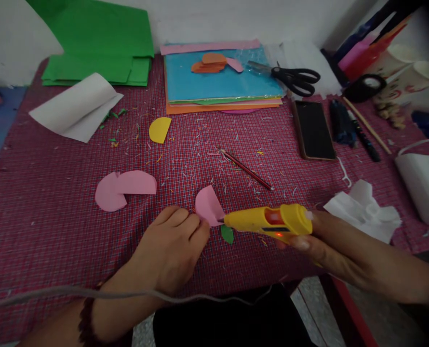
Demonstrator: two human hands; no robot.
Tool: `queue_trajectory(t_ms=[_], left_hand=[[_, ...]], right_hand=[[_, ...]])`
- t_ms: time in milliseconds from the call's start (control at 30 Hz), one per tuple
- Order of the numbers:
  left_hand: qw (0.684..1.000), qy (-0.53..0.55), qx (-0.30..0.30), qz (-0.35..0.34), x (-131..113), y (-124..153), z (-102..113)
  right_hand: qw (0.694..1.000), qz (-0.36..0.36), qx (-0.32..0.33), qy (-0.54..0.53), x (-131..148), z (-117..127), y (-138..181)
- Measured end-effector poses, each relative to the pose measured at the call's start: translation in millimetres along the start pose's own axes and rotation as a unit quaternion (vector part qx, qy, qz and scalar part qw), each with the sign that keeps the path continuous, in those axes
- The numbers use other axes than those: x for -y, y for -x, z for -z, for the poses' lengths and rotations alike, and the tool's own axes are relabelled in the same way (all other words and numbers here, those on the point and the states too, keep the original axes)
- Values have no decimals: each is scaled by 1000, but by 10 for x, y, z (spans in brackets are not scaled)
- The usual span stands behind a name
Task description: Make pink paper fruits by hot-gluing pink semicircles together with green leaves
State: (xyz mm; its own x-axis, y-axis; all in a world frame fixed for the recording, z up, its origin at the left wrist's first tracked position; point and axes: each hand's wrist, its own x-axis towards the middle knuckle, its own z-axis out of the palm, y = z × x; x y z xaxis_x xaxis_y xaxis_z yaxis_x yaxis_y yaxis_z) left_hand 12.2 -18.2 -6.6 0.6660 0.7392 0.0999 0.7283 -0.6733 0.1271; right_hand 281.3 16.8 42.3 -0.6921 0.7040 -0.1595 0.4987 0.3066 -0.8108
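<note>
My left hand (173, 248) is closed, pinching a curled pink paper piece (207, 205) just above the red checked cloth (55, 231). My right hand (326, 246) grips a yellow glue gun (270, 221) lying level, its nozzle pointing left and touching the pink piece's lower edge. A small green leaf shape (227, 234) lies under the nozzle. The gun's grey cord (91, 291) runs across my left forearm.
Pink half-circles (122, 189) lie to the left, a yellow half-circle (159, 129) and a red pencil (246, 169) beyond. Farther back sit a coloured paper stack (221, 82), black scissors (294, 77), green sheets (99, 43), white paper (77, 108). A phone (313, 130), tissue (364, 209), paper cups (413, 67) stand right.
</note>
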Motion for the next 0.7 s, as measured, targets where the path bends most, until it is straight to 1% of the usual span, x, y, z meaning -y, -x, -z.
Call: queue_trajectory(t_ms=[167,300,500,700], left_hand=[[1000,5,6,6,2,10,-15],[1000,4,8,2,9,12,-32],[1000,2,7,1,5,14,-37],[1000,5,7,1,-4,2,-22]], right_hand=[[999,-9,-43,6,-48,-15,-76],[999,6,-53,4,-92,-31,-224],[998,31,-52,16,-140,-49,-356],[999,35,-33,7,-137,-63,-336]])
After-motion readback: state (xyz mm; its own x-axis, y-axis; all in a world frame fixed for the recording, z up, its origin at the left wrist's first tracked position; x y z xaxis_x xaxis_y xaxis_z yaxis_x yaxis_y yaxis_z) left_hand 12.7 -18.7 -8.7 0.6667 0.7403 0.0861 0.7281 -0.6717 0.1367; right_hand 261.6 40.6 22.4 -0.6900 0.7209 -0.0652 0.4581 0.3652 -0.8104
